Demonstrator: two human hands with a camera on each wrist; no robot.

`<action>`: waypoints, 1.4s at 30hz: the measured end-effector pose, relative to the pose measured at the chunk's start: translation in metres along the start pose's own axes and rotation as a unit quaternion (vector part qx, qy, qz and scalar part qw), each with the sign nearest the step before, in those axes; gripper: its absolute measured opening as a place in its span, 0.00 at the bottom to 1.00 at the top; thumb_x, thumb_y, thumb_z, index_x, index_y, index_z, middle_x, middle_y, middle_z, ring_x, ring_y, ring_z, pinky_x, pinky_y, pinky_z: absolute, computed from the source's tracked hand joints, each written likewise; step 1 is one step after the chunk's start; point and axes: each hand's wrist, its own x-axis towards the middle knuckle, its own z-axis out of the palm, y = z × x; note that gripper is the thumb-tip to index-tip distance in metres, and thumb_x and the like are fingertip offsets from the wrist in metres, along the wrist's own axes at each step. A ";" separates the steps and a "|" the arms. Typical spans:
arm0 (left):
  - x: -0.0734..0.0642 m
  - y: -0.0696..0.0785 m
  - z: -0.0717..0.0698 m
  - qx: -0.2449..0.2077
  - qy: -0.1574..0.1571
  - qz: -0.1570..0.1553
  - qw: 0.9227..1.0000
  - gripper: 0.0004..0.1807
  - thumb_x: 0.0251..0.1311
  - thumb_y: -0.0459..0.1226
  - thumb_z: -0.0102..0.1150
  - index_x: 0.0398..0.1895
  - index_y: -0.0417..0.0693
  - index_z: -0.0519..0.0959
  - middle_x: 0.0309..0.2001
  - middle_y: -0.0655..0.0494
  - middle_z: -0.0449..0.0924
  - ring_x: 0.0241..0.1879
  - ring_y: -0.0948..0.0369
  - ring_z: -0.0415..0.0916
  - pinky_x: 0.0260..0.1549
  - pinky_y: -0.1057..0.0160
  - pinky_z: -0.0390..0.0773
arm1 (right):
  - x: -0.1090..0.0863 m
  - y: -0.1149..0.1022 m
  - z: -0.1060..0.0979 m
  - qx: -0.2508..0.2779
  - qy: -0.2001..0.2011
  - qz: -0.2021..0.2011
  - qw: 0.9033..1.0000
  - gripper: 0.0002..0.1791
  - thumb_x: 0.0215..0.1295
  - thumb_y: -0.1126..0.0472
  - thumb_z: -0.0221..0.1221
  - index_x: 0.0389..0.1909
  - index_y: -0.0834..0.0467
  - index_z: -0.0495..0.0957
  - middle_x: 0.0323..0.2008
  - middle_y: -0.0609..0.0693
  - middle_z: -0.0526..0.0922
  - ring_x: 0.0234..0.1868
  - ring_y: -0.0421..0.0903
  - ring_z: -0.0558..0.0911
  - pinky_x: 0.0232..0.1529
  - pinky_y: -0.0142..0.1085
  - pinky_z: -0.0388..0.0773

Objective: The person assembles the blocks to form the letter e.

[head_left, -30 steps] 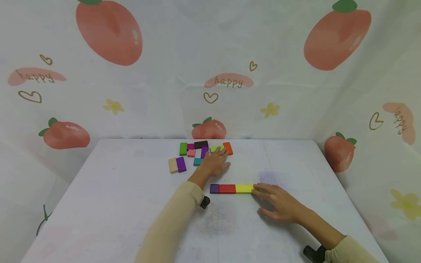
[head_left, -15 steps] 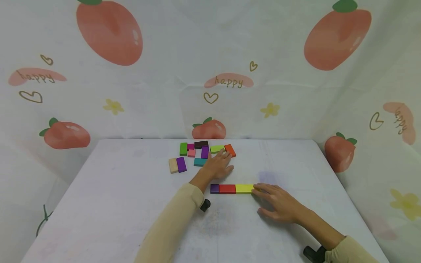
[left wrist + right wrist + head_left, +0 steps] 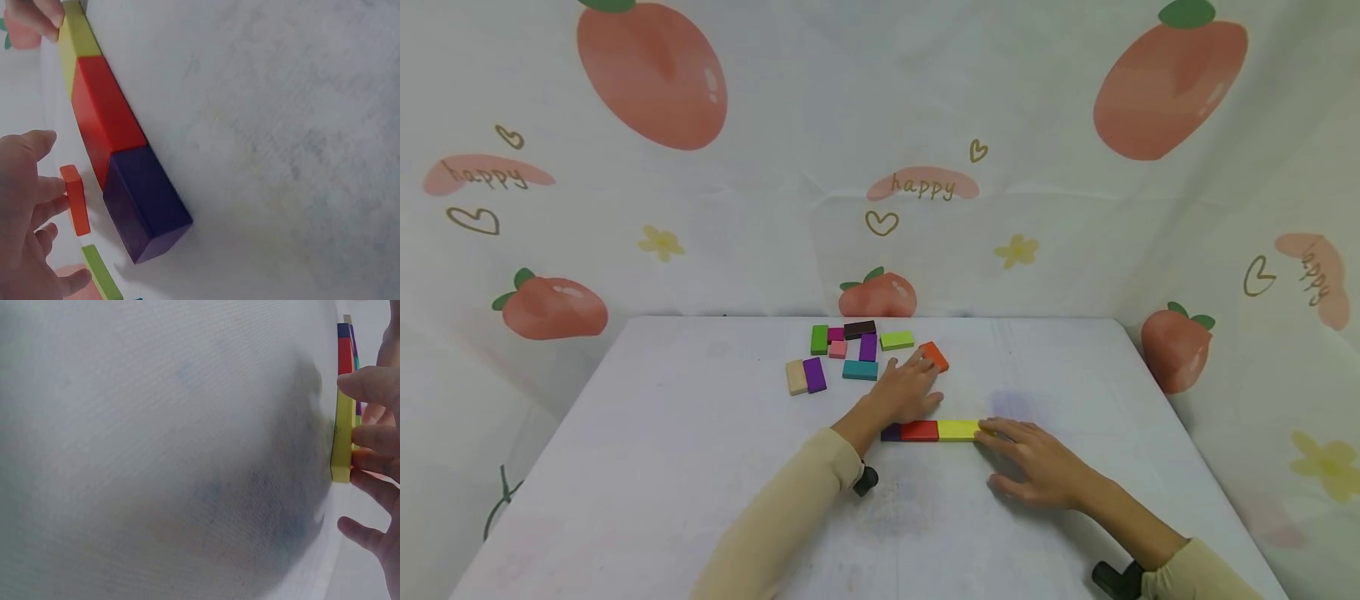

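My left hand [image 3: 906, 390] reaches over the far side of a row of blocks. Its fingertips touch an orange block [image 3: 936, 357], seen flat at the fingertips in the left wrist view too [image 3: 76, 201]. The row runs left to right: a dark purple block [image 3: 891, 433], partly covered by the left hand in the head view, a red block [image 3: 920, 432] and a longer yellow block [image 3: 957, 431]. My right hand [image 3: 1036, 465] has its fingers stretched out, with fingertips on the right end of the yellow block.
Loose blocks lie at the back of the white table [image 3: 662, 467], among them a lime block [image 3: 897, 340], a teal block [image 3: 860, 370], a dark brown block [image 3: 860, 330] and a green block [image 3: 819, 340]. A beige block [image 3: 796, 377] lies against a purple block [image 3: 815, 375].
The orange block has slid right and toward me under my left fingertips, away from the lime block, turning somewhat. My right hand and the row have stayed put.
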 end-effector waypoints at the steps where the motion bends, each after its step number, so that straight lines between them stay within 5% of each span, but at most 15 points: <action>1: -0.001 0.001 0.000 0.002 0.002 0.003 1.000 0.32 0.73 0.54 0.46 0.75 0.52 0.64 0.76 0.55 0.59 0.78 0.56 0.44 0.71 0.39 0.52 | 0.000 0.000 0.000 0.000 0.000 -0.002 1.000 0.33 0.55 0.51 0.71 0.62 0.58 0.78 0.63 0.55 0.76 0.62 0.53 0.76 0.54 0.54 0.77; 11: -0.007 0.008 0.003 -0.003 0.015 0.047 0.999 0.29 0.73 0.54 0.47 0.72 0.53 0.68 0.73 0.53 0.63 0.77 0.55 0.49 0.68 0.39 0.58 | 0.000 0.000 0.000 0.004 0.000 0.000 1.000 0.33 0.55 0.51 0.71 0.62 0.58 0.77 0.63 0.55 0.75 0.63 0.53 0.75 0.55 0.54 0.77; 21: -0.009 -0.003 0.004 -0.016 -0.004 0.008 1.000 0.32 0.74 0.54 0.43 0.77 0.56 0.59 0.78 0.58 0.53 0.78 0.56 0.42 0.70 0.38 0.51 | 0.001 -0.002 0.000 0.001 -0.002 0.003 1.000 0.32 0.56 0.52 0.70 0.62 0.59 0.77 0.63 0.55 0.75 0.62 0.54 0.75 0.55 0.55 0.76; 42: -0.005 0.016 0.007 -0.010 -0.035 0.048 0.998 0.30 0.76 0.51 0.41 0.78 0.59 0.57 0.78 0.63 0.52 0.78 0.58 0.41 0.70 0.38 0.52 | 0.000 -0.004 0.000 -0.044 0.010 -0.025 0.999 0.35 0.52 0.50 0.71 0.60 0.62 0.78 0.59 0.56 0.77 0.57 0.52 0.78 0.55 0.52 0.76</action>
